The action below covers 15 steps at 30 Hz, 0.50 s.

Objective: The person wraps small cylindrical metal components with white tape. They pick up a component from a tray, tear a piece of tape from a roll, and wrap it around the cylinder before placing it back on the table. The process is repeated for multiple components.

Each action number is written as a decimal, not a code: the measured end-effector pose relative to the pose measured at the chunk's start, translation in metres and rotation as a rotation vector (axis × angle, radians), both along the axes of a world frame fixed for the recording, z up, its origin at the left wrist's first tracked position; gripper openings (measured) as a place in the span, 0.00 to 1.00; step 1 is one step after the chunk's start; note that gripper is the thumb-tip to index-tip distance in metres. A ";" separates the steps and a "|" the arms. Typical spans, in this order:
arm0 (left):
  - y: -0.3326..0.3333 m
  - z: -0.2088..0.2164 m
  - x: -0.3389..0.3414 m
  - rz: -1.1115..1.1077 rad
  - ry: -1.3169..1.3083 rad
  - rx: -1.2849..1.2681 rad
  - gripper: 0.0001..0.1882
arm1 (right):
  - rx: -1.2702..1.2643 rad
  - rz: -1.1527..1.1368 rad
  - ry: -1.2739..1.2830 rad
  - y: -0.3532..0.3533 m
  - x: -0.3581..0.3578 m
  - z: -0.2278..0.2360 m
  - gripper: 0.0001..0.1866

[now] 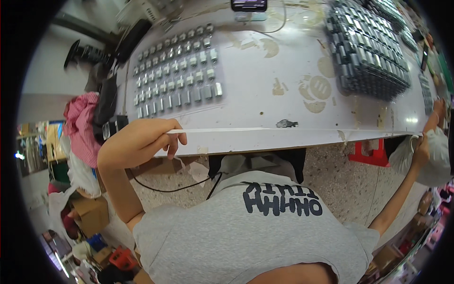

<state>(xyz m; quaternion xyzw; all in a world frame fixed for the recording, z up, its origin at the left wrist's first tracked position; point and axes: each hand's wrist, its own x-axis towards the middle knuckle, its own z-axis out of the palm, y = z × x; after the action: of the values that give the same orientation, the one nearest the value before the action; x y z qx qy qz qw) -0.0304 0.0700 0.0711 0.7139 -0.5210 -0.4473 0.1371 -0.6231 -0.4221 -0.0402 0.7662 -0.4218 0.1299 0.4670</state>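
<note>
A long, thin white strip (222, 129), which looks like tape or film, runs taut along the table's front edge between my two hands. My left hand (158, 137) pinches its left end, with the fingers curled down over the edge. Far to the right, my right hand (421, 149) is closed at the strip's other end, beside a whitish plastic bag (437, 158). Beyond my left hand lie rows of small silver metal cylinders (177, 83) in what seems a clear tray. At the right stands a tall stack of trays with similar cylinders (369, 52).
A phone (249, 4) with a cable is at the far edge of the white table (255, 90). Another person's hand (439, 111) shows at the far right. A red stool (371, 154) stands below the table; a pink striped cloth (82, 128) hangs at left.
</note>
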 end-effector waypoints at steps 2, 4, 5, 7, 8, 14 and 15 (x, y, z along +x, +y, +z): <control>0.010 -0.003 0.001 0.032 0.049 0.027 0.09 | -0.005 -0.069 0.034 -0.008 -0.002 -0.016 0.09; 0.013 -0.010 0.002 0.040 0.119 0.034 0.11 | -0.043 -0.129 0.039 -0.015 -0.002 -0.026 0.09; 0.015 -0.014 0.003 0.037 0.166 0.035 0.12 | -0.070 -0.165 0.035 -0.019 -0.002 -0.030 0.09; 0.020 -0.017 0.003 0.054 0.245 0.018 0.13 | -0.094 -0.197 0.024 -0.022 0.013 -0.028 0.10; 0.020 -0.017 0.003 0.066 0.278 0.000 0.12 | -0.092 -0.203 0.016 -0.018 0.022 -0.021 0.09; -0.019 -0.040 -0.035 -0.044 0.461 -0.357 0.15 | -0.099 -0.063 -0.124 0.003 0.056 0.027 0.10; -0.033 -0.048 -0.053 -0.059 0.579 -0.405 0.18 | -0.111 -0.008 -0.162 0.007 0.057 0.034 0.11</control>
<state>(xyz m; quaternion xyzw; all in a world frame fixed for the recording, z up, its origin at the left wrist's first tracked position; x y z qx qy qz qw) -0.0839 0.0371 0.0236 0.5004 -0.5592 -0.5224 0.4050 -0.5657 -0.4146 -0.0058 0.7246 -0.4533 0.2130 0.4735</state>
